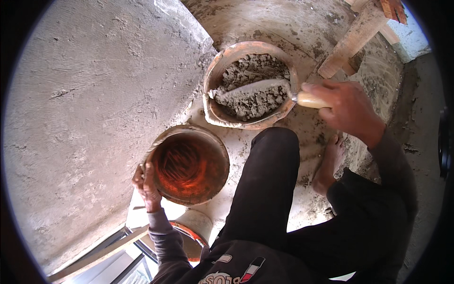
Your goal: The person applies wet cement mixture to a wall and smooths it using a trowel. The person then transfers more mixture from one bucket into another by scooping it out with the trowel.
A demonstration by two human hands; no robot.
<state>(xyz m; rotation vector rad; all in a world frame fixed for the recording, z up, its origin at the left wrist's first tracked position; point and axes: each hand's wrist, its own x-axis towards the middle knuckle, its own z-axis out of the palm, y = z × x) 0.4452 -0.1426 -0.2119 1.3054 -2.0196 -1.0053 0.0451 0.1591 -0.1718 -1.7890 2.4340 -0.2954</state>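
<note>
My right hand (347, 106) is closed round the wooden handle of a trowel (257, 86). Its blade lies across grey crumbly mortar (255, 66) inside a worn bucket (292, 71) in front of me. With my left hand (147, 187) I grip the rim of a second bucket (220, 165), tilted so that its reddish, streaked inside faces up toward me. Only some damp smears show in it. The two buckets stand close together, the held one nearer and to the left.
A rough plastered wall (94, 94) rises on the left. Another bucket (196, 222) sits behind the held one, by my left forearm. Wooden timbers (352, 42) stand at the far right. My bare foot (328, 165) rests on the stained floor right of my knee.
</note>
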